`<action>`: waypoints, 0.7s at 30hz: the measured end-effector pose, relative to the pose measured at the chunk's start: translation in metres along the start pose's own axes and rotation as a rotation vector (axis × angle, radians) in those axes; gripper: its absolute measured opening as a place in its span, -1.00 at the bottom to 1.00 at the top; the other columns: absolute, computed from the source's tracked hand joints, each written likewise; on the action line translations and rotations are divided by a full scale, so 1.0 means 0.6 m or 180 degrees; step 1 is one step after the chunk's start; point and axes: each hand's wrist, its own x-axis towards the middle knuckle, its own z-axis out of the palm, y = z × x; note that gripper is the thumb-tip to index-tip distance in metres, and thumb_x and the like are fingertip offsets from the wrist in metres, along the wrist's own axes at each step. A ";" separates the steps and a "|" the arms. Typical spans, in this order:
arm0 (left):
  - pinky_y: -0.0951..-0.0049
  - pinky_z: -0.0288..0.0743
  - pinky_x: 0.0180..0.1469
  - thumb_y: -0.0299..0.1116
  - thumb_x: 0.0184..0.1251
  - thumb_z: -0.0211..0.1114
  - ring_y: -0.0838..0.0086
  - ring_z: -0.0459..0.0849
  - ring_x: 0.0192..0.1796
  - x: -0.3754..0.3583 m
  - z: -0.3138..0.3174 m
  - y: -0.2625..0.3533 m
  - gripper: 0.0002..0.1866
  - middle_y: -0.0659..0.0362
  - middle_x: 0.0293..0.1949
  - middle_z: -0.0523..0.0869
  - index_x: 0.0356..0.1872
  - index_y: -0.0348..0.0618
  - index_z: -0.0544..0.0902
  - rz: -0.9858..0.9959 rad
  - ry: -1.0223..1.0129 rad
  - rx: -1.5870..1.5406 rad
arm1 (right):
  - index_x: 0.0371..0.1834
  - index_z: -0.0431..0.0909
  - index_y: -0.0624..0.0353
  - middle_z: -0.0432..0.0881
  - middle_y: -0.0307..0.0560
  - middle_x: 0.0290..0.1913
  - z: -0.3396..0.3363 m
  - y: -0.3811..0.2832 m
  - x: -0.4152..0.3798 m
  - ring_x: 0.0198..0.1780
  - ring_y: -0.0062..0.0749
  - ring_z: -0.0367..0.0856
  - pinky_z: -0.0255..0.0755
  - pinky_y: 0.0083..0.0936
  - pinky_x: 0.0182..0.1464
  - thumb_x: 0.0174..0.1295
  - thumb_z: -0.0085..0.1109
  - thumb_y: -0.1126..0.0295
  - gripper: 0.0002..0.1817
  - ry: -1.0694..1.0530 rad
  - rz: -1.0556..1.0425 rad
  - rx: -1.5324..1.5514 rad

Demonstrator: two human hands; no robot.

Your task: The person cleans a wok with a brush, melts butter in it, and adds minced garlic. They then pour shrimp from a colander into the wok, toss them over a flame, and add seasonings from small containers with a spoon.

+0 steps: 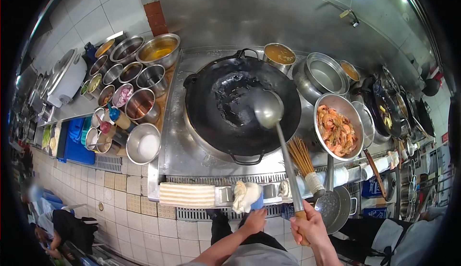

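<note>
My right hand is closed around the wooden handle end of a long steel ladle. The ladle's bowl hangs over the right side of a large black wok, slightly blurred. Dark, shiny liquid coats the wok's middle. At the stove's front edge, my left hand is low, just below a blue cloth and a crumpled cream cloth. Its fingers are partly hidden, so I cannot make out whether it grips anything. Right of the wok, a steel bowl of cooked shrimp rests beside a bamboo brush.
Metal pots of sauces and ingredients crowd the left, with a bowl of white powder nearest the stove. Behind stands a pot of brown broth. A steel pot sits back right. Other people are at lower left and lower right.
</note>
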 end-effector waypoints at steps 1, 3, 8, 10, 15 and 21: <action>0.07 0.35 0.31 -0.19 0.27 0.20 0.02 0.50 0.28 0.033 0.006 0.017 -0.43 -0.11 0.27 0.49 0.25 -0.31 0.44 0.0008 0.0022 -0.0015 | 0.33 0.30 0.27 0.41 -0.19 -0.62 -0.009 -0.008 0.005 -0.77 -0.56 0.34 0.19 -0.59 -0.77 0.19 0.14 0.65 -0.42 -0.0043 0.0019 -0.0093; 0.11 0.23 0.43 -0.24 0.30 0.15 0.10 0.41 0.39 0.081 0.018 0.041 -0.41 -0.10 0.36 0.42 0.33 -0.29 0.37 -0.0083 -0.0307 0.0194 | 0.34 0.30 0.28 0.41 -0.20 -0.62 -0.033 -0.029 0.029 -0.77 -0.57 0.34 0.19 -0.60 -0.76 0.19 0.14 0.66 -0.41 -0.0218 0.0056 0.0061; 0.11 0.18 0.46 -0.32 0.33 0.02 0.15 0.32 0.48 0.113 0.050 0.031 -0.40 -0.06 0.46 0.31 0.41 -0.25 0.30 -0.0645 -0.0706 0.0179 | 0.45 0.22 0.24 0.42 -0.26 -0.62 -0.024 0.027 0.059 -0.76 -0.61 0.33 0.19 -0.62 -0.74 0.21 0.10 0.67 -0.33 0.0002 -0.0678 -0.0737; 0.10 0.16 0.47 -0.32 0.33 -0.01 0.15 0.33 0.47 0.107 0.051 0.029 -0.38 -0.07 0.45 0.32 0.44 -0.19 0.28 -0.0531 -0.0830 0.0457 | 0.48 0.18 0.21 0.43 -0.27 -0.61 -0.031 0.011 0.030 -0.75 -0.63 0.34 0.20 -0.61 -0.74 0.21 0.08 0.68 -0.29 0.0119 -0.0526 -0.0902; -0.10 0.00 0.51 -0.28 0.35 0.02 0.05 0.20 0.52 0.120 0.065 0.018 -0.35 -0.07 0.48 0.25 0.48 -0.17 0.21 -0.0489 -0.0817 0.0245 | 0.48 0.17 0.25 0.46 -0.23 -0.58 -0.047 -0.001 0.018 -0.76 -0.62 0.34 0.21 -0.61 -0.74 0.20 0.04 0.74 -0.29 -0.0037 -0.0323 -0.0703; 0.14 0.09 0.52 -0.29 0.26 0.10 0.10 0.21 0.52 0.129 0.132 -0.013 -0.34 -0.14 0.47 0.25 0.42 -0.17 0.28 -0.0360 -0.0435 -0.0338 | 0.46 0.19 0.26 0.49 -0.18 -0.53 0.083 -0.059 0.078 -0.77 -0.58 0.36 0.25 -0.62 -0.76 0.19 0.05 0.65 -0.31 -0.0170 -0.0644 -0.0606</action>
